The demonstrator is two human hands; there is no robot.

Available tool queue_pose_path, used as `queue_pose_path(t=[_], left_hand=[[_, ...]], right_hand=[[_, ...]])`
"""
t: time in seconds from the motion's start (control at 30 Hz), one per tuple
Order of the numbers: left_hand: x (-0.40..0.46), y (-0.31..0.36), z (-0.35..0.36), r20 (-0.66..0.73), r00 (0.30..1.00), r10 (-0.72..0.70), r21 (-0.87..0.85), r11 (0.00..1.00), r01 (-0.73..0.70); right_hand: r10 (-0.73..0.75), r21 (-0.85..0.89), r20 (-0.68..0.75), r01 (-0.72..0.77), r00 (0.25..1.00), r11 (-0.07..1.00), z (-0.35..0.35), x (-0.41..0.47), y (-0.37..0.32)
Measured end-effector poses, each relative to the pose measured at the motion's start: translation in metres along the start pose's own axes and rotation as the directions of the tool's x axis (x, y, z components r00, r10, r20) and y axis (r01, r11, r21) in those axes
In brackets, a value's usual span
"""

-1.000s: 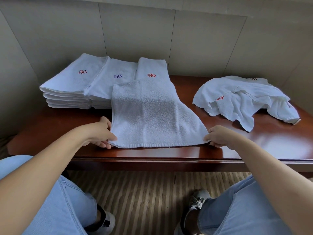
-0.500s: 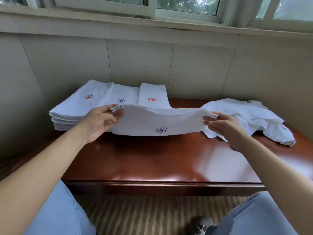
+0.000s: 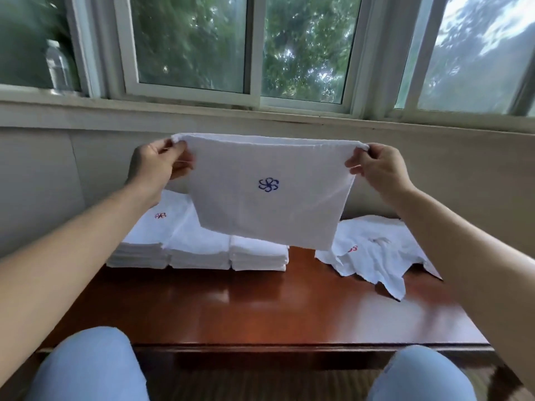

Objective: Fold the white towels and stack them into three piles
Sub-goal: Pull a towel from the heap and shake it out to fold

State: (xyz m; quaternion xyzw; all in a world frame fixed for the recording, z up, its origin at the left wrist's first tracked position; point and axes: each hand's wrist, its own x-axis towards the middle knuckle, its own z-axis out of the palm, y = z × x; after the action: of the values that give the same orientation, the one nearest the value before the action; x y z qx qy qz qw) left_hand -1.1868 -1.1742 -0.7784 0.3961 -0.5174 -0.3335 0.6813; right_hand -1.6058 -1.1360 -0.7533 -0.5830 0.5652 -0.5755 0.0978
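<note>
Folded towel [image 3: 269, 209] held above the table [image 3: 231, 311].
Left hand [image 3: 153, 166] and right hand [image 3: 376, 166] fingers pinch its top corners.

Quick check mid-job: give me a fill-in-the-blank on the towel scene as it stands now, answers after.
1. Both hands, left hand and right hand, hold the raised towel by its ____ corners.
2. The logo on the raised towel is ____ in colour.
3. The folded piles on the table number ____.
4. The unfolded towels lie to the ____ of the piles.

Answers: top; blue; three; right
</note>
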Motion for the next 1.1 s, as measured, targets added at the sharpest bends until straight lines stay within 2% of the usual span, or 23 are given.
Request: queue_pose_path(t=[0.13, 0.27, 0.37, 0.5, 0.63, 0.7, 0.77, 0.83, 0.93, 1.03, 1.1], left_hand=[[-0.01, 0.026, -0.004, -0.055, 0.995, 0.08, 0.118, 0.99, -0.073], [-0.01, 0.034, -0.01, -0.05, 0.995, 0.085, 0.179, 0.981, -0.074], [-0.007, 0.015, -0.011, -0.013, 1.0, -0.01, 0.232, 0.973, 0.013], [-0.007, -0.021, -0.019, 0.007, 0.986, -0.166, 0.279, 0.947, 0.158], [-0.007, -0.031, -0.026, 0.057, 0.97, -0.235, 0.242, 0.946, 0.215], [-0.007, -0.028, -0.034, 0.144, 0.939, -0.312, 0.245, 0.931, 0.271], [-0.011, -0.027, -0.047, 0.267, 0.862, -0.431, 0.295, 0.888, 0.353], [-0.021, -0.036, -0.061, 0.381, 0.727, -0.572, 0.409, 0.809, 0.422], [-0.053, -0.066, -0.076, 0.468, 0.45, -0.761, 0.657, 0.64, 0.399], [-0.086, -0.095, -0.082, 0.466, 0.212, -0.859, 0.827, 0.508, 0.24], [-0.097, -0.105, -0.081, 0.488, 0.1, -0.867, 0.843, 0.498, 0.205]], right_hand=[[-0.082, -0.118, -0.042, 0.076, 0.996, 0.99, -0.016, -0.006, -0.026], [-0.077, -0.223, -0.069, 0.06, 0.995, 0.973, -0.025, -0.007, -0.032], [-0.007, -0.256, 0.003, 0.007, 1.0, 0.967, -0.02, -0.011, -0.016], [0.137, -0.209, 0.136, -0.107, 0.981, 0.972, -0.005, -0.02, 0.018], [0.141, -0.147, 0.197, -0.112, 0.97, 0.983, -0.004, -0.023, 0.029], [0.136, -0.111, 0.242, -0.112, 0.961, 0.987, -0.01, -0.027, 0.032], [0.151, -0.084, 0.324, -0.131, 0.934, 0.988, -0.021, -0.034, 0.038], [0.22, -0.12, 0.48, -0.185, 0.849, 0.975, -0.032, -0.049, 0.049], [0.438, -0.321, 0.678, -0.299, 0.589, 0.899, -0.037, -0.082, 0.079], [0.656, -0.557, 0.695, -0.356, 0.294, 0.75, -0.03, -0.111, 0.105], [0.702, -0.63, 0.699, -0.349, 0.134, 0.694, -0.028, -0.117, 0.111]])
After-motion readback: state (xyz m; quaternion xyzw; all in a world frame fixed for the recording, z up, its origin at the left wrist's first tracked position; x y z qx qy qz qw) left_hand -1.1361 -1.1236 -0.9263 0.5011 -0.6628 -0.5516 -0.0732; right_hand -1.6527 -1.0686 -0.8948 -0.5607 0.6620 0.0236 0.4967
